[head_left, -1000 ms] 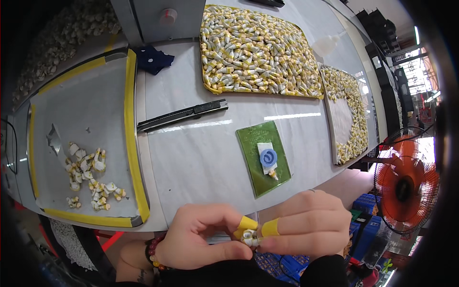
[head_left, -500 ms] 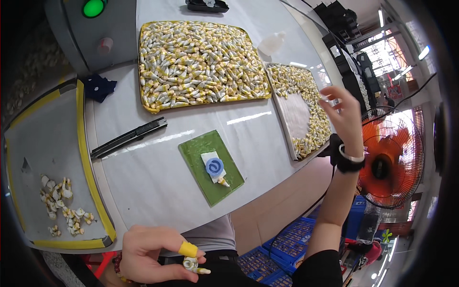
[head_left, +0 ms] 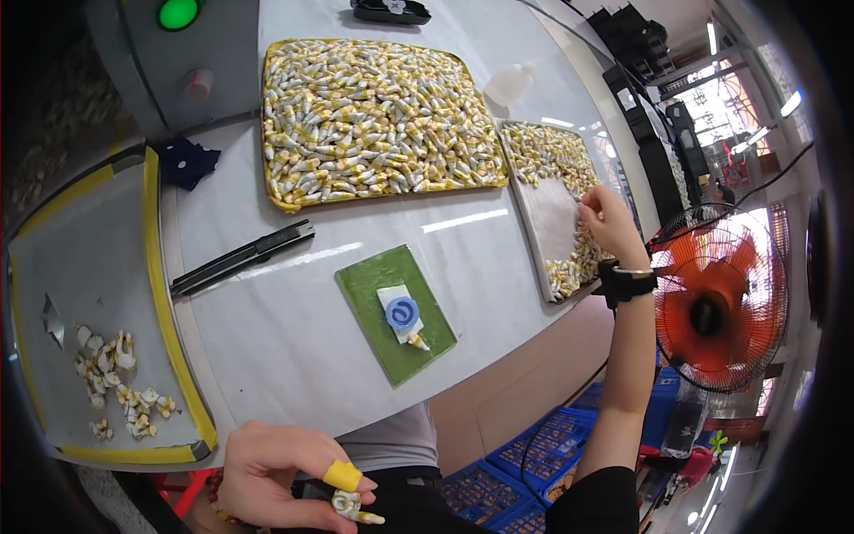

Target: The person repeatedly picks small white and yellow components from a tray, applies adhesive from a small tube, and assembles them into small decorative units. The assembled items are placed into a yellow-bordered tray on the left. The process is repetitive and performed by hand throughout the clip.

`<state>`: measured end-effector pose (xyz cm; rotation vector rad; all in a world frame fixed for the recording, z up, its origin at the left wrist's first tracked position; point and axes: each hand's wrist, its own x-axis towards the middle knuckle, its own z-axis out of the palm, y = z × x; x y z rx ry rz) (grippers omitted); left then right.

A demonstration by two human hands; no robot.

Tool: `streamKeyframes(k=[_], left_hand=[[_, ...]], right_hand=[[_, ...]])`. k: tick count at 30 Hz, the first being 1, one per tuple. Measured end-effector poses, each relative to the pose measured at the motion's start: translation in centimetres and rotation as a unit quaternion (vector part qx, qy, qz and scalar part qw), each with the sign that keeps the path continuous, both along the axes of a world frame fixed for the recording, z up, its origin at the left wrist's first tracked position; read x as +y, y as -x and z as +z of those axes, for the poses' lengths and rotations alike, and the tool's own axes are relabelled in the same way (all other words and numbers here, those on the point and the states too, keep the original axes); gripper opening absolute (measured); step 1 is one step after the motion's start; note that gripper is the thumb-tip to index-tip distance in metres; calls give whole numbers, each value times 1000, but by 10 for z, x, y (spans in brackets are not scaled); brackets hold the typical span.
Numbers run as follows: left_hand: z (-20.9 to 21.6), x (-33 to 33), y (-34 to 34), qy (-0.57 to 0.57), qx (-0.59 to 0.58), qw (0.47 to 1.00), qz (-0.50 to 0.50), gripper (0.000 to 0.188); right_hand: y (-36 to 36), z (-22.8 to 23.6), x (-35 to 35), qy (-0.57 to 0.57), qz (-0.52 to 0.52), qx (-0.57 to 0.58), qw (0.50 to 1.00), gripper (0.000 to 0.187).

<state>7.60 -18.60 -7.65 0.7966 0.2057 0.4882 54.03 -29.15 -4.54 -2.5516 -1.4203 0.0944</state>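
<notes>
White worktable [head_left: 294, 338] noted. Right hand [head_left: 609, 222] has left the left hand and now reaches over the right tray [head_left: 534, 222], fingers pinching at its small capped pieces [head_left: 569, 267]. Left hand [head_left: 285, 476] alone grips one small piece [head_left: 351, 507] by the table's near edge

Bright, even light over my bench, most of it from ceiling strips [head_left: 714, 37] top right and daylight at the far right, where the window area blows out. Long white glare streaks on the table [head_left: 267, 329], 1 beside the green mat [head_left: 395, 313]. Shadows soft and short. Heavy fisheye: straight edges bow, black vignette rings the frame. Centre sharp; my left hand [head_left: 283, 476] at the bottom edge slightly soft
</notes>
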Motion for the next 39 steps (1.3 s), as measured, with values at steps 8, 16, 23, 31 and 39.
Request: streamKeyframes(k=[8, 16, 23, 31, 39], left_hand=[[0, 10, 0, -79, 12, 995, -65, 31], [0, 7, 7, -67, 25, 996, -47, 32], [-6, 2, 8, -63, -17, 997, 29, 33], [-3, -1, 8, -128, 1, 988, 86, 31], [-2, 10, 0, -333, -10, 942, 33, 36]], right_hand=[[181, 41, 41, -64, 319, 118, 938, 20], [210, 14, 58, -46, 425, 51, 903, 19], [215, 11, 54, -39, 461, -29, 886, 17], [215, 7, 47, -79, 469, -53, 878, 21], [263, 14, 23, -298, 354, 328, 823, 22]])
